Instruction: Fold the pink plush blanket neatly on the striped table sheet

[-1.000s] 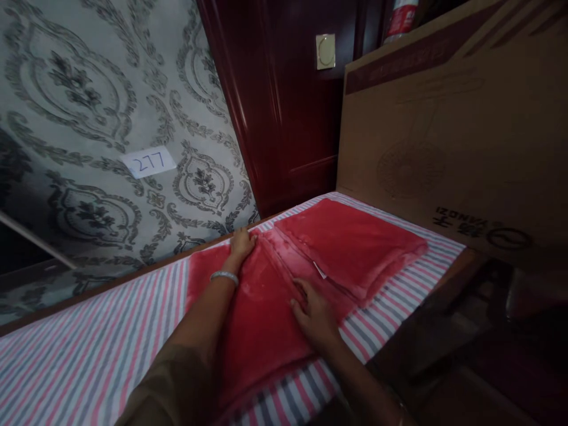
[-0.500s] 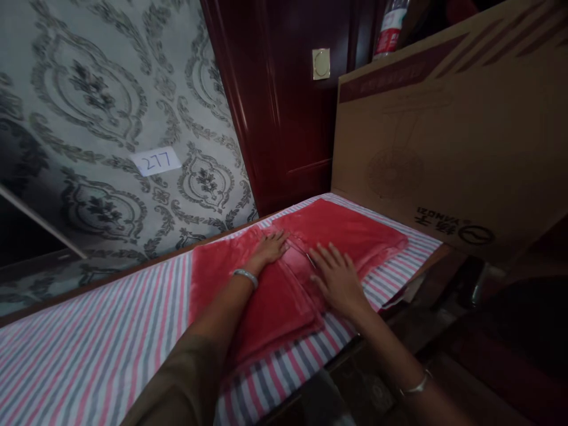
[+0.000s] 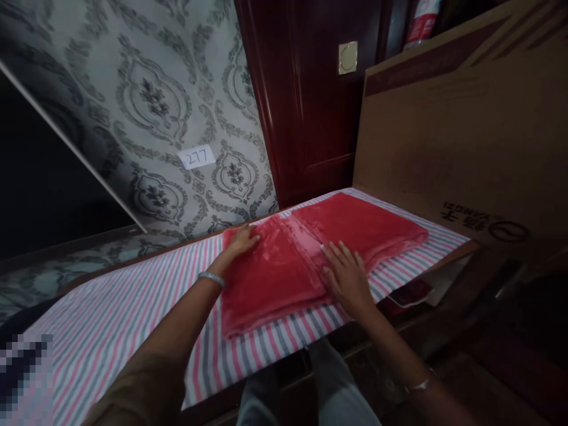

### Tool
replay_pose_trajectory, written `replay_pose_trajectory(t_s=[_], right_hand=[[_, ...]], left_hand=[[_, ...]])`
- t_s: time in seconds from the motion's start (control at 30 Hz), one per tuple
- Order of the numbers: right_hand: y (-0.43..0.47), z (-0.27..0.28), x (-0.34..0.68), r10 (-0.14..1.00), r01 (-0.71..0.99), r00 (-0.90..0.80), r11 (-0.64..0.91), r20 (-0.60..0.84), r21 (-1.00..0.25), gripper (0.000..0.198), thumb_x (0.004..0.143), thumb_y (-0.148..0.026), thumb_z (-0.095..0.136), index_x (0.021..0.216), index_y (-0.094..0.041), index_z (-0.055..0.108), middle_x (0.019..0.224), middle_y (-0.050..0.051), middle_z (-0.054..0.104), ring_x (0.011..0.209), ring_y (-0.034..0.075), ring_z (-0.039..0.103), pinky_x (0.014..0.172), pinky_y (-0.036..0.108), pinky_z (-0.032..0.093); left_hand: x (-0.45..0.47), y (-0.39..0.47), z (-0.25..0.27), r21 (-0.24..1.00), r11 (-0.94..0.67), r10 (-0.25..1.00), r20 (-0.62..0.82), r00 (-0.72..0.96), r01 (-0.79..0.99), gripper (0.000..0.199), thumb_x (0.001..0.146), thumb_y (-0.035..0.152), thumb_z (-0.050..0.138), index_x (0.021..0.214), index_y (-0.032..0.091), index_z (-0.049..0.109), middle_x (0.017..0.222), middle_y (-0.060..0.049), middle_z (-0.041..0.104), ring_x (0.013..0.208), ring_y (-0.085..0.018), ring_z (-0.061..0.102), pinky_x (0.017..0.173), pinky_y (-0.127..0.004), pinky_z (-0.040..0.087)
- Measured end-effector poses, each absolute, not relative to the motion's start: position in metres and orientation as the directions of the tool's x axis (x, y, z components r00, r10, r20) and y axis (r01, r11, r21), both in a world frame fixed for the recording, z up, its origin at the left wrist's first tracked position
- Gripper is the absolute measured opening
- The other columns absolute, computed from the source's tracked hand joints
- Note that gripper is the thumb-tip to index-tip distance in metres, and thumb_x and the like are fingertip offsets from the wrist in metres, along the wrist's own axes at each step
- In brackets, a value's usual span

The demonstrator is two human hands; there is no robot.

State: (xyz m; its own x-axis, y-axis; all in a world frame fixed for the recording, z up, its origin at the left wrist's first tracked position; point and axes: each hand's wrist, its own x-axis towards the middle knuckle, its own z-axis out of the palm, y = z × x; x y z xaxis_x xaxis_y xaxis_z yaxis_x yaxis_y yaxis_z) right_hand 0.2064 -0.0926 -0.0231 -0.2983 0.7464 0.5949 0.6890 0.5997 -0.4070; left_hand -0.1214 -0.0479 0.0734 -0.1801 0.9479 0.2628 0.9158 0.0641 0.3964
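Red plush blanket [image 3: 284,266] lies folded on the striped desk [image 3: 110,319], where my left hand [image 3: 243,241] has slid to its far corner and my right hand [image 3: 348,278] presses flat, both grips spread, smoothing.

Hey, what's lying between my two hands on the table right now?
In the head view, only the red folded cloth lies between the left hand and the right hand; both palms press flat on it, with nothing else in the stretch.
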Motion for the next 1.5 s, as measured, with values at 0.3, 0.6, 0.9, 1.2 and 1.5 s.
replay_pose_trajectory(t_s=[0.3,0.6,0.9,1.2,1.5], right_hand=[[-0.144,-0.054,0.168,0.651,0.544,-0.566,0.756,0.506,-0.364,0.06,0.09,-0.036,0.056,0.147,-0.019,0.049,0.152,0.014,0.047,0.144,0.028,0.038,0.118,0.053,0.026],[-0.14,-0.055,0.173,0.667,0.596,-0.571,0.738,0.478,-0.317,0.062,0.091,-0.04,0.053,0.148,-0.016,0.047,0.154,0.014,0.044,0.145,0.03,0.035,0.118,0.054,0.023],[-0.137,-0.051,0.176,0.672,0.619,-0.604,0.734,0.428,-0.279,0.065,0.092,-0.043,0.052,0.148,-0.011,0.046,0.156,0.016,0.041,0.146,0.033,0.033,0.118,0.052,0.024],[-0.134,-0.054,0.176,0.65,0.611,-0.604,0.749,0.462,-0.256,0.064,0.093,-0.043,0.051,0.147,-0.01,0.047,0.155,0.017,0.043,0.145,0.032,0.035,0.118,0.049,0.026],[-0.129,-0.061,0.173,0.633,0.594,-0.59,0.761,0.501,-0.262,0.065,0.091,-0.047,0.05,0.146,-0.012,0.049,0.153,0.018,0.045,0.143,0.033,0.037,0.115,0.055,0.027]], left_hand=[[-0.141,-0.213,0.007,0.962,0.174,0.748,0.011,-0.663,0.212,0.065,0.089,0.035,0.061,0.147,0.016,0.04,0.129,-0.017,0.063,0.108,-0.025,0.068,0.087,-0.034,0.057],[-0.084,-0.256,-0.01,1.0,-0.01,0.824,-0.004,-0.566,-0.023,0.08,0.09,0.029,0.066,0.155,0.015,0.022,0.115,-0.015,0.072,0.103,-0.022,0.071,0.095,-0.037,0.056],[-0.08,-0.257,-0.015,0.994,-0.113,0.89,0.101,-0.444,0.0,0.093,0.086,0.028,0.07,0.159,0.018,0.013,0.136,-0.015,0.063,0.121,-0.025,0.064,0.106,-0.041,0.051],[-0.087,-0.255,-0.028,0.98,-0.161,0.9,0.193,-0.391,0.113,0.102,0.078,0.037,0.075,0.158,0.016,0.015,0.137,-0.016,0.062,0.121,-0.025,0.063,0.104,-0.039,0.052],[-0.091,-0.251,-0.031,0.968,-0.244,0.886,0.198,-0.419,-0.058,0.117,0.06,0.033,0.091,0.155,0.015,0.025,0.139,-0.018,0.059,0.122,-0.029,0.062,0.108,-0.042,0.048]])
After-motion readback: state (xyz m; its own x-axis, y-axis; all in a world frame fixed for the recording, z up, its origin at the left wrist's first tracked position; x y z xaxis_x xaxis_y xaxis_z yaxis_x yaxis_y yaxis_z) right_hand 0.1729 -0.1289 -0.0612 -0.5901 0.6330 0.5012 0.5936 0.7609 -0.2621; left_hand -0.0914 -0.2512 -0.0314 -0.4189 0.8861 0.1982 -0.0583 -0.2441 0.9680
